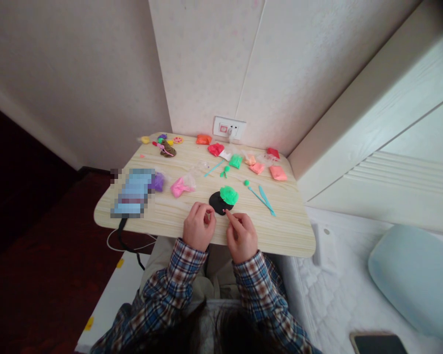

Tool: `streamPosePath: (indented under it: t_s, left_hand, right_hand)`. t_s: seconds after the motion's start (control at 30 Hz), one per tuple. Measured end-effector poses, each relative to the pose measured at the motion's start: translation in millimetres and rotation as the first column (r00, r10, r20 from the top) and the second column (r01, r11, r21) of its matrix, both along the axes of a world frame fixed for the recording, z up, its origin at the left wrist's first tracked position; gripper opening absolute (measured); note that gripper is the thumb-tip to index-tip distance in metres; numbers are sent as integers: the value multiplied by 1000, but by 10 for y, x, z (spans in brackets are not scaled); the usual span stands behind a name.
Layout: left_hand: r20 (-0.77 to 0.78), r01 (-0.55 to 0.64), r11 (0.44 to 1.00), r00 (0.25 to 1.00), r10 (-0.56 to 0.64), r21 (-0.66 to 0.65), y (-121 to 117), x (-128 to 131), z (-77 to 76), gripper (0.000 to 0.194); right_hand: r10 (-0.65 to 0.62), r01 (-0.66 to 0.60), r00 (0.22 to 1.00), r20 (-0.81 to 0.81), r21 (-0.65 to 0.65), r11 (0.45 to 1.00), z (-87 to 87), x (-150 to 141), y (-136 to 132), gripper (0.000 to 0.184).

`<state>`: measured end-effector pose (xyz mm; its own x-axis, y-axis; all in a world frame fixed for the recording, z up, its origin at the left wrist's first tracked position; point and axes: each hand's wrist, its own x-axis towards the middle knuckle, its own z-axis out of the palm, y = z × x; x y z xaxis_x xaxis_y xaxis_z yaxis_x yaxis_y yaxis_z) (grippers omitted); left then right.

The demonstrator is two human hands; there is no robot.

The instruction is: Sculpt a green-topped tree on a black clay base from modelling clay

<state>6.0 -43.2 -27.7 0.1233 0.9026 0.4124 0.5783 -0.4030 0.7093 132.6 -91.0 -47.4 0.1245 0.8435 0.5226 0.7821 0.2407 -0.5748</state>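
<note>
A flat black clay disc [216,202] lies on the table in front of me, with a crinkled green clay piece [229,195] over its upper right part. Tiny pink-and-white bits [224,211] sit near the disc's lower edge. My right hand [241,237] touches beside these bits with its index finger stretched out, the other fingers curled and the thumb apart. At the disc's lower left, my left hand [199,227] is closed, thumb and index finger pinched together. Anything between those fingertips is too small to make out.
Blue modelling tools [266,200] and a green ball [246,183] lie right of the disc. Bagged clay, including a pink packet [180,187], is spread behind. A blurred screen device [133,192] stands left, beside purple clay [157,182]. A wall socket [229,128] is behind the table [280,231].
</note>
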Motion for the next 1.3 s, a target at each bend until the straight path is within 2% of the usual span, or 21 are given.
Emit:
streamPosePath:
  t_s: [0.17,0.47,1.0,1.3]
  left_hand:
    - [14,13,1000,1000,-13,-15,-5,-1,6,10]
    - [14,51,999,999,-51,-20,-12,-6,27,10]
    - [48,47,998,998,-45,-33,-6,-16,41,15]
    - [9,26,1000,1000,-26,0,-18,-93,-3,20]
  right_hand:
    - [1,-3,997,-83,-19,1000,38,-12,5,37]
    - [-2,-16,975,-223,-79,997,172,-90,150,12]
    - [-21,-1,958,-287,-76,997,176,-99,158,12]
    - [-24,8,954,-300,-57,998,156,-70,135,17]
